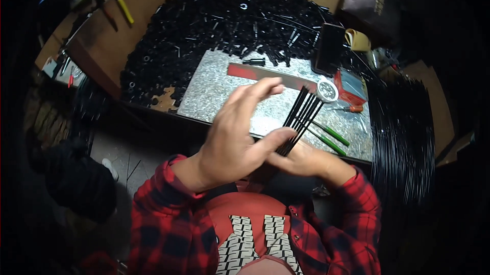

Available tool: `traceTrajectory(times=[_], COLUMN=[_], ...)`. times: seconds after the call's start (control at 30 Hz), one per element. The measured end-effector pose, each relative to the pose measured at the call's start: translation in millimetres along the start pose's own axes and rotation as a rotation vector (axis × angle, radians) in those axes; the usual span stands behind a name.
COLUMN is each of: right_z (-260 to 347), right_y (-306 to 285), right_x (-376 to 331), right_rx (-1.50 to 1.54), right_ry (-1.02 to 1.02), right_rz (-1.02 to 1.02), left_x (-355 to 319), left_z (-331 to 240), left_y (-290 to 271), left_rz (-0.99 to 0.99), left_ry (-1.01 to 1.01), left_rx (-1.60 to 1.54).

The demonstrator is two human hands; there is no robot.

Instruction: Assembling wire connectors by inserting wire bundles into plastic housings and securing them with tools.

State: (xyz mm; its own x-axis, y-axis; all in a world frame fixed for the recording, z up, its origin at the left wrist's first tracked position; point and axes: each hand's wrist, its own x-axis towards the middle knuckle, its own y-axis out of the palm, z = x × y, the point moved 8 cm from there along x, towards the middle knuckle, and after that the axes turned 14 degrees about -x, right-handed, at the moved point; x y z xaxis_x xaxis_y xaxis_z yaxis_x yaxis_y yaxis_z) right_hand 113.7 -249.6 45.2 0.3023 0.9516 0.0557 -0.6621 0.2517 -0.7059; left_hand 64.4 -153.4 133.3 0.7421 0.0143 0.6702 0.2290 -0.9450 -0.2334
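Observation:
Several thin black rods slant up and away over the bench, bunched at their near end. My right hand is closed around that lower end. My left hand is raised beside the bunch with fingers stretched out and thumb near the rods; whether the thumb touches them I cannot tell. At the rods' far tips is a round white-rimmed piece with a silvery, dotted face. Beyond my hands a flat metal bar, partly red, lies on the speckled bench top. Green-handled pliers lie by my right hand.
A large heap of small black parts fills the back, inside brown board walls. At right are a red box, an orange-handled tool, a dark upright block, a yellow roll and hanging long black rods.

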Motion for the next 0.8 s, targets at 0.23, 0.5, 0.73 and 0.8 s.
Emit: traceTrajectory(times=[0.23, 0.5, 0.73, 0.8], right_z=[6.5, -22.2, -77.9, -90.1], right_y=[25.2, 17.0, 37.0, 40.7], right_x=[3.6, -22.0, 1.7, 0.7], right_rx=[-0.019, 0.464, 0.304, 0.417], right_ry=[-0.106, -0.142, 0.215, 0.42], right_rz=[0.004, -0.132, -0.372, -0.442], left_x=[15.3, 5.7, -4.3, 13.1], left_z=[12.8, -16.4, 13.3, 69.6], left_y=[24.5, 22.2, 9.1, -32.1], left_rz=[0.206, 0.258, 0.302, -0.028], left_ry=[-0.272, 0.04, -0.176, -0.106], left_rx=[-0.394, -0.197, -0.6, -0.334])
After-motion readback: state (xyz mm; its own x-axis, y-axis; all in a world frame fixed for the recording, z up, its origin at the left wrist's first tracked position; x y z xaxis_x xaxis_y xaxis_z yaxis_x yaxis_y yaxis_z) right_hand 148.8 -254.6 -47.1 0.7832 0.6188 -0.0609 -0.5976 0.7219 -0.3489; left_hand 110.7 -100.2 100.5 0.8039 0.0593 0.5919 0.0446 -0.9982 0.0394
